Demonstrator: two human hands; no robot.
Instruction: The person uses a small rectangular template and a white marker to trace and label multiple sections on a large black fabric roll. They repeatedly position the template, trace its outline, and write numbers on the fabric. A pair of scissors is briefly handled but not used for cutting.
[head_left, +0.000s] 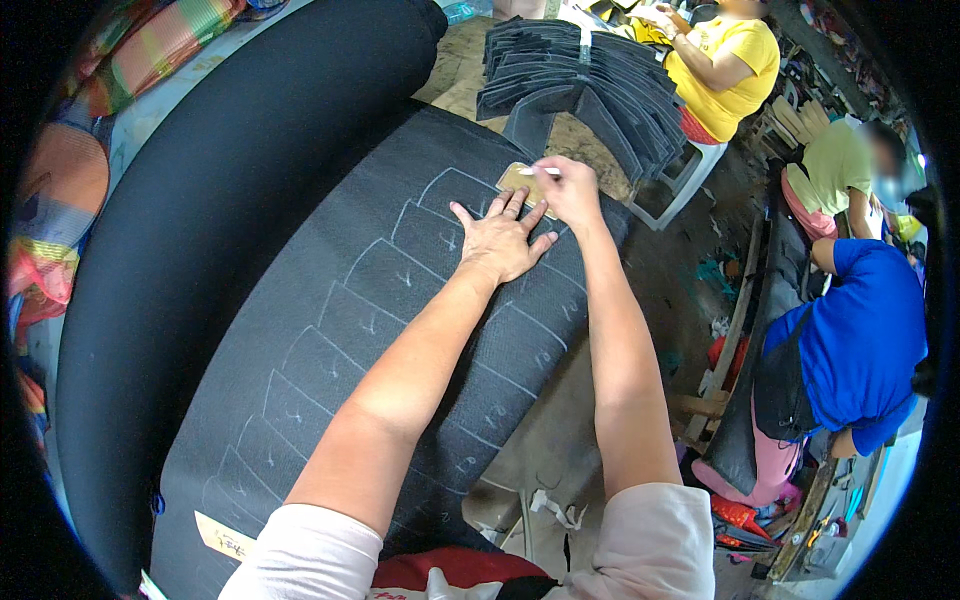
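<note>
left hand: spread flat, pinning tan template on dark fabric sheet | right hand: pinched on white chalk at template's 1 o'clock | progress: outlines fill two rows toward 7 o'clock; fabric's far corner left unmarked

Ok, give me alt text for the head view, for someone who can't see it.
A person's left hand presses a tan card template flat on a dark sheet of fabric while the right hand traces around it with a white marker. Rows of chalked outlines already cover the sheet. A stack of cut dark pieces lies beyond, with other people seated at right.
</note>
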